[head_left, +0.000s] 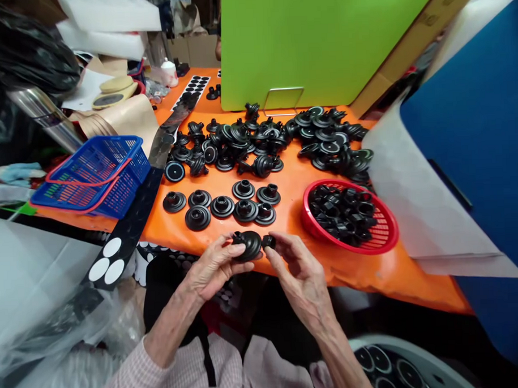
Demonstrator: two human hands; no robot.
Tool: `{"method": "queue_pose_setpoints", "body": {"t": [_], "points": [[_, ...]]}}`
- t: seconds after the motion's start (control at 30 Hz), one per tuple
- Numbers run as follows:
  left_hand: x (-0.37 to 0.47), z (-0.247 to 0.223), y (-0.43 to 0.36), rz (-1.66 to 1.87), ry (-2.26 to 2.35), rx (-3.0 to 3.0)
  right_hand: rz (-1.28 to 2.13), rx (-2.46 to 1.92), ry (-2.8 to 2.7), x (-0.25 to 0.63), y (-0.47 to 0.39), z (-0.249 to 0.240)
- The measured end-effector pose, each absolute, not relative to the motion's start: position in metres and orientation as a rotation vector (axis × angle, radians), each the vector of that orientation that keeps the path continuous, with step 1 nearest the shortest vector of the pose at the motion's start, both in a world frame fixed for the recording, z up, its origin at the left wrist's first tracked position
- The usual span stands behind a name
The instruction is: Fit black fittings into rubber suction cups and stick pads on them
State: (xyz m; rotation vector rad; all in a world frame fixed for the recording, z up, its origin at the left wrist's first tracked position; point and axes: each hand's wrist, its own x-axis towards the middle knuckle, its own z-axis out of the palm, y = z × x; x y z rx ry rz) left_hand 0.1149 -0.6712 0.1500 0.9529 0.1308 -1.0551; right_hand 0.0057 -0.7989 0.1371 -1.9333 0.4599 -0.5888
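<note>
Near the table's front edge, my left hand (219, 262) is closed on a round black stepped disc (249, 246), tilted on its side. My right hand (299, 267) pinches a small black cap-like part (268, 242) close to the disc's right side; whether the two touch I cannot tell. Several similar black discs (222, 206) lie flat, stems up, just beyond my hands. To the right stands a red plastic basket (390, 226) filled with small black parts (342, 214) like the one in my right fingers.
Heaped black disc assemblies (240, 139) cover the back of the orange table (291, 201). A green panel (322, 44) stands behind them. A blue basket (92, 177) with a red handle is at left, a blue panel (477, 124) at right. Below right sits a tub (438, 357) of discs.
</note>
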Motion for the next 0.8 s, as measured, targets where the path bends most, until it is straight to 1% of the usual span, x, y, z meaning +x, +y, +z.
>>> {"method": "queue_pose_setpoints", "body": {"t": [0.13,0.2,0.57,0.67,0.8], "points": [[0.108,0.146,-0.675,-0.865,-0.018,1.085,-0.646,-1.935,0.415,0.011,-0.790,0.137],[0.106,0.145,-0.677,-0.828,-0.059,1.128,-0.671,-1.982,0.399,0.013,-0.788,0.137],[0.103,0.142,-0.675,-0.884,-0.096,1.171,-0.660,-2.245,0.412,0.011,-0.776,0.131],[0.104,0.140,-0.674,-0.872,-0.081,1.142,-0.617,-2.163,0.452,0.008,-0.774,0.129],[0.106,0.141,-0.674,-0.892,-0.102,1.105,-0.453,-1.812,0.662,0.011,-0.778,0.130]]}}
